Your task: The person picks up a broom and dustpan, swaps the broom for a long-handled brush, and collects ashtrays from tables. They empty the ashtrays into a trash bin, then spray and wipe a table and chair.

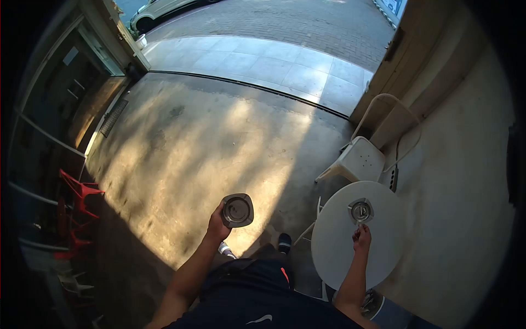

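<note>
My left hand [218, 223] is closed on the edge of a dark, rounded-square ashtray [238, 210], held out over the floor in front of my body. Dark marks show in its bowl. On the round white table [342, 249] to my right sits a second ashtray [361, 210], with small pale bits inside. Just at its near edge is my right hand [361, 237], fingers pinched together. Whatever may be between those fingertips is too small to make out.
A white metal chair [361, 158] stands beyond the table, by the right wall. Red chairs [81, 192] line the glass front at left. Ahead, a floor track [246, 86] separates the concrete floor from pale paving. A parked car [164, 12] is outside. Below my right arm is a round container [373, 305].
</note>
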`<action>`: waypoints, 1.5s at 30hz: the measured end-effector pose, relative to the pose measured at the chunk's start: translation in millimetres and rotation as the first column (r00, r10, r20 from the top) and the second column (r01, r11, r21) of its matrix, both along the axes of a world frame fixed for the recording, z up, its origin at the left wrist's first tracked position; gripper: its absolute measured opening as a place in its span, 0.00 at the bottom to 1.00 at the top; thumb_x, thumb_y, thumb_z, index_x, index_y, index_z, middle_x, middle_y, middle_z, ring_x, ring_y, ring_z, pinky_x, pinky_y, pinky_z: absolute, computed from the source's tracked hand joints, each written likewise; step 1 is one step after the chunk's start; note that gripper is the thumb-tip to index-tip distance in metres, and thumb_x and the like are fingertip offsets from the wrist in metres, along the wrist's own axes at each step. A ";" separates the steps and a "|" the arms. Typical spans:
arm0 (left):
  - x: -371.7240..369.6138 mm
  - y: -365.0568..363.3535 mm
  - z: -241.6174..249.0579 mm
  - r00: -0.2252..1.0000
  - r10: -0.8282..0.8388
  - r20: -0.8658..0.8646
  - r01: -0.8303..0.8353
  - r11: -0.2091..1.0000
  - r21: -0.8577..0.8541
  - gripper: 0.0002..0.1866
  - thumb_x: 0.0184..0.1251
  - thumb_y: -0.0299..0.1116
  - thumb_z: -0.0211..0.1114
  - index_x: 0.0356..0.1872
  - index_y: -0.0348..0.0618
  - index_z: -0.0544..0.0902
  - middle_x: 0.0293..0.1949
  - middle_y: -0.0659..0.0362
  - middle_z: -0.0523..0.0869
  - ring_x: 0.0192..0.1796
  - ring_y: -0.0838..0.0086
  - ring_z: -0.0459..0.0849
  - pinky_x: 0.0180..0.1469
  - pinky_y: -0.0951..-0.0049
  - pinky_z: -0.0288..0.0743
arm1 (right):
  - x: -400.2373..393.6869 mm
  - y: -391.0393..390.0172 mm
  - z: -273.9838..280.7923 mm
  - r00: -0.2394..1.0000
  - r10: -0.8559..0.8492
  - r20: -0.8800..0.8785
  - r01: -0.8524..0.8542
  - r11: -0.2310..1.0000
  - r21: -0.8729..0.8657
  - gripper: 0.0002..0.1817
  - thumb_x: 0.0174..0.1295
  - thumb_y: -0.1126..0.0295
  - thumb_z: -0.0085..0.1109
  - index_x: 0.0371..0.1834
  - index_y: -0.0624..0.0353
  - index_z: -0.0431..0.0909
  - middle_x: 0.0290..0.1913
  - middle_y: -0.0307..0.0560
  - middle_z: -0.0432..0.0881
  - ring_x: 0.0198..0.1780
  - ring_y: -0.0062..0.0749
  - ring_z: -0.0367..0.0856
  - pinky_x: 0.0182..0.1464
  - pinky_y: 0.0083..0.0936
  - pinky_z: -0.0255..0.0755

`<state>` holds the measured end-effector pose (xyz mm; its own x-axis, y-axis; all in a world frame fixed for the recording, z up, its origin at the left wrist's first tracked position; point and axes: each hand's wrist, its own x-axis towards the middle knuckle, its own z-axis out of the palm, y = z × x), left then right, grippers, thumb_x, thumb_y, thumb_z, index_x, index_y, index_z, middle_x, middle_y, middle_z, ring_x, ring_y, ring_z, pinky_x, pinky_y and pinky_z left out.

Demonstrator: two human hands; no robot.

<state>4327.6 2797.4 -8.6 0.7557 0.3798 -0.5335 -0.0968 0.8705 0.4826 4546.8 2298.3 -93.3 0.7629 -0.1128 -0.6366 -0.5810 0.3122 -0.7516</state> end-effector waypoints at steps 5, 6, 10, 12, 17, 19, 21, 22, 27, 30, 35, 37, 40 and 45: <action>-71.2 81.5 -1.3 0.971 0.226 0.074 -0.227 0.974 0.005 0.19 0.77 0.42 0.45 0.55 0.40 0.75 0.51 0.54 0.83 0.53 0.66 0.81 0.59 0.63 0.74 | -39.9 216.5 63.4 0.904 0.416 0.098 -0.424 0.902 0.081 0.03 0.65 0.72 0.57 0.37 0.52 0.73 0.23 0.32 0.69 0.22 0.18 0.67 0.25 0.18 0.65; -94.6 100.5 -2.5 0.959 0.274 0.070 -0.274 0.962 -0.005 0.19 0.77 0.42 0.46 0.55 0.40 0.75 0.51 0.54 0.83 0.53 0.67 0.81 0.58 0.64 0.74 | -55.4 262.6 71.9 0.845 0.518 0.135 -0.532 0.840 0.103 0.02 0.65 0.72 0.56 0.37 0.52 0.73 0.23 0.32 0.70 0.21 0.18 0.67 0.24 0.18 0.65; -207.6 178.7 -20.7 0.873 0.483 0.064 -0.479 0.875 -0.069 0.18 0.75 0.42 0.50 0.54 0.40 0.75 0.49 0.55 0.83 0.50 0.68 0.82 0.55 0.66 0.76 | -150.7 454.1 114.1 0.521 0.833 0.187 -0.853 0.509 0.113 0.01 0.65 0.74 0.55 0.37 0.56 0.73 0.23 0.35 0.71 0.21 0.19 0.70 0.22 0.18 0.64; -265.1 216.2 -13.2 0.831 0.556 0.001 -0.556 0.830 -0.046 0.18 0.75 0.43 0.51 0.54 0.41 0.76 0.49 0.57 0.83 0.50 0.69 0.82 0.54 0.66 0.76 | -210.5 548.1 131.3 0.282 0.930 0.235 -0.959 0.266 0.100 0.01 0.64 0.74 0.55 0.36 0.58 0.73 0.23 0.36 0.71 0.22 0.19 0.70 0.22 0.17 0.63; -384.3 298.7 4.3 0.701 0.712 0.043 -0.707 0.701 -0.091 0.19 0.76 0.44 0.49 0.56 0.42 0.75 0.51 0.58 0.83 0.54 0.70 0.81 0.58 0.66 0.75 | -354.8 738.2 139.9 -0.166 0.964 0.205 -0.979 -0.187 0.083 0.06 0.64 0.71 0.57 0.37 0.62 0.76 0.25 0.38 0.73 0.25 0.21 0.72 0.28 0.19 0.67; -422.3 334.1 4.0 0.611 0.790 0.045 -0.787 0.613 -0.069 0.19 0.76 0.44 0.48 0.56 0.42 0.75 0.52 0.57 0.82 0.54 0.69 0.81 0.58 0.65 0.74 | -403.9 803.4 133.2 -0.356 0.912 0.204 -0.929 -0.369 0.026 0.08 0.64 0.69 0.58 0.38 0.64 0.77 0.26 0.39 0.74 0.25 0.21 0.72 0.28 0.20 0.68; -459.6 373.3 -11.7 0.528 0.847 0.065 -0.836 0.532 -0.136 0.19 0.76 0.44 0.48 0.56 0.42 0.75 0.52 0.56 0.82 0.54 0.69 0.81 0.58 0.64 0.74 | -449.5 866.3 117.8 -0.508 0.835 0.212 -0.856 -0.517 -0.014 0.10 0.64 0.67 0.58 0.39 0.64 0.78 0.25 0.38 0.75 0.25 0.21 0.72 0.29 0.20 0.69; -478.7 394.5 -19.6 0.486 0.871 0.073 -0.855 0.491 -0.170 0.19 0.76 0.44 0.48 0.57 0.42 0.75 0.52 0.56 0.82 0.54 0.68 0.81 0.58 0.64 0.74 | -472.0 897.6 109.7 -0.587 0.783 0.208 -0.808 -0.581 -0.093 0.11 0.64 0.66 0.59 0.38 0.64 0.79 0.24 0.38 0.75 0.25 0.21 0.73 0.29 0.20 0.68; -578.7 494.8 -42.5 0.325 0.943 0.064 -0.934 0.331 -0.135 0.21 0.75 0.47 0.51 0.56 0.42 0.75 0.53 0.56 0.82 0.55 0.68 0.80 0.58 0.66 0.74 | -595.2 1048.9 114.5 -0.872 0.366 0.326 -0.486 -0.561 -0.670 0.16 0.62 0.60 0.60 0.32 0.65 0.82 0.25 0.52 0.82 0.28 0.30 0.82 0.32 0.29 0.74; -640.0 537.3 -25.4 0.128 0.992 0.011 -0.986 0.128 -0.104 0.20 0.75 0.46 0.50 0.55 0.41 0.75 0.52 0.55 0.82 0.55 0.68 0.80 0.59 0.66 0.74 | -673.1 1128.3 108.1 -0.972 0.186 0.141 -0.229 -0.645 -0.729 0.19 0.59 0.54 0.63 0.28 0.63 0.82 0.25 0.55 0.82 0.30 0.43 0.84 0.34 0.36 0.75; -745.0 568.4 -18.8 -0.244 0.948 0.206 -0.968 -0.225 -0.112 0.19 0.76 0.44 0.48 0.52 0.40 0.78 0.50 0.55 0.83 0.55 0.66 0.80 0.60 0.64 0.73 | -821.7 1253.5 141.9 -0.946 -0.230 0.228 -0.046 -0.600 -0.798 0.19 0.59 0.53 0.63 0.28 0.61 0.81 0.23 0.51 0.81 0.28 0.40 0.82 0.33 0.33 0.74; -791.1 566.1 -23.3 -0.355 0.899 0.257 -0.935 -0.336 -0.116 0.20 0.76 0.45 0.47 0.54 0.39 0.76 0.52 0.53 0.82 0.55 0.64 0.80 0.61 0.61 0.72 | -889.4 1297.6 158.6 -0.888 -0.330 0.320 -0.067 -0.595 -0.801 0.18 0.61 0.55 0.62 0.30 0.62 0.80 0.22 0.48 0.79 0.24 0.30 0.77 0.30 0.29 0.71; -841.7 567.6 -11.8 -0.534 0.828 0.170 -0.844 -0.533 -0.055 0.24 0.77 0.48 0.41 0.56 0.39 0.75 0.54 0.53 0.81 0.57 0.62 0.79 0.64 0.58 0.70 | -998.3 1379.3 125.2 -0.852 -0.327 0.409 -0.068 -0.705 -0.706 0.12 0.64 0.62 0.60 0.34 0.61 0.80 0.21 0.39 0.77 0.23 0.20 0.74 0.26 0.23 0.68; -986.7 575.6 -76.1 -0.761 0.641 0.100 -0.648 -0.757 -0.085 0.28 0.77 0.52 0.36 0.58 0.41 0.74 0.57 0.53 0.79 0.62 0.61 0.76 0.67 0.55 0.66 | -1099.4 1546.9 -15.7 -0.992 0.126 -0.024 -0.078 -0.741 -0.667 0.19 0.65 0.57 0.55 0.26 0.62 0.78 0.17 0.43 0.74 0.18 0.30 0.73 0.23 0.31 0.69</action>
